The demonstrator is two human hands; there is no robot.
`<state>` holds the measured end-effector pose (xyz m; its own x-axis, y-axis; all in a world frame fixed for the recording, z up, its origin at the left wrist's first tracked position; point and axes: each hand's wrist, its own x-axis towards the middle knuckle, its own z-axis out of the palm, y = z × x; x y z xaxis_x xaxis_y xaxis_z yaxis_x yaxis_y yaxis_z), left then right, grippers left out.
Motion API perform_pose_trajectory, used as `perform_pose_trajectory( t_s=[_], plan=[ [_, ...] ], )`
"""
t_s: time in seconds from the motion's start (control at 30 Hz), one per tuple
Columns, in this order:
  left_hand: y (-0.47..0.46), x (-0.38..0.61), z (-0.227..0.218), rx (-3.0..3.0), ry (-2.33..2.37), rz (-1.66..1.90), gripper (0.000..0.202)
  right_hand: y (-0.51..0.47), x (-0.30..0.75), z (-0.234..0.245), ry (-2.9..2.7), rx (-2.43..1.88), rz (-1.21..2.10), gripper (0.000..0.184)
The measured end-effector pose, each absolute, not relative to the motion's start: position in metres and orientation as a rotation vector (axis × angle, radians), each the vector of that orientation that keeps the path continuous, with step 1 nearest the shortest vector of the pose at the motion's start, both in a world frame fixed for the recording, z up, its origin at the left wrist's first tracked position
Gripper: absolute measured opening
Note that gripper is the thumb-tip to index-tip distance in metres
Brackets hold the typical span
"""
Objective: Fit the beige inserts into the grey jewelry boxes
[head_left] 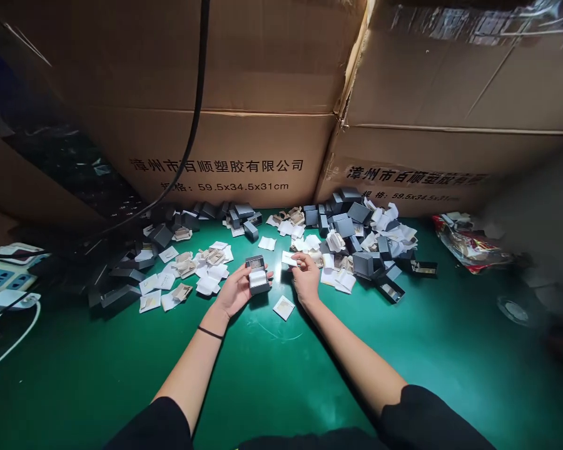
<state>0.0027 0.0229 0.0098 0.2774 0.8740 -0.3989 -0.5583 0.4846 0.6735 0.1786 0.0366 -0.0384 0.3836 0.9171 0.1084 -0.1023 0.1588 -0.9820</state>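
My left hand (237,290) is closed around a small dark hinged box (259,284), whose lid stands up and whose inside shows a white lining. To its right, my right hand (306,275) pinches a small white card-like piece (289,258) between thumb and fingers. A square white piece with a tan centre (284,307) lies on the green table just below, between my hands. Another white piece (267,243) rests a little beyond them. The writing or detail on these pieces is too small to read.
Dark boxes (363,264) and white pieces pile up on the right; more white pieces (209,272) and dark boxes (121,294) lie left. Large cardboard cartons (229,144) wall the back. A black cable (199,87) hangs in front. A power strip (7,275) sits far left.
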Motion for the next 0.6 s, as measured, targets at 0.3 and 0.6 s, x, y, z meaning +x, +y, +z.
perform_pose_trajectory(
  t_s=[0.3,0.6],
  plan=[
    [0.024,0.006,0.012,0.417,0.854,1.003,0.026,0.034,0.178,-0.030,-1.049,-1.171,1.047,0.017],
    [0.024,0.006,0.010,0.469,0.811,0.950,0.031,0.030,0.180,-0.018,-1.134,-1.170,1.101,0.016]
  ],
)
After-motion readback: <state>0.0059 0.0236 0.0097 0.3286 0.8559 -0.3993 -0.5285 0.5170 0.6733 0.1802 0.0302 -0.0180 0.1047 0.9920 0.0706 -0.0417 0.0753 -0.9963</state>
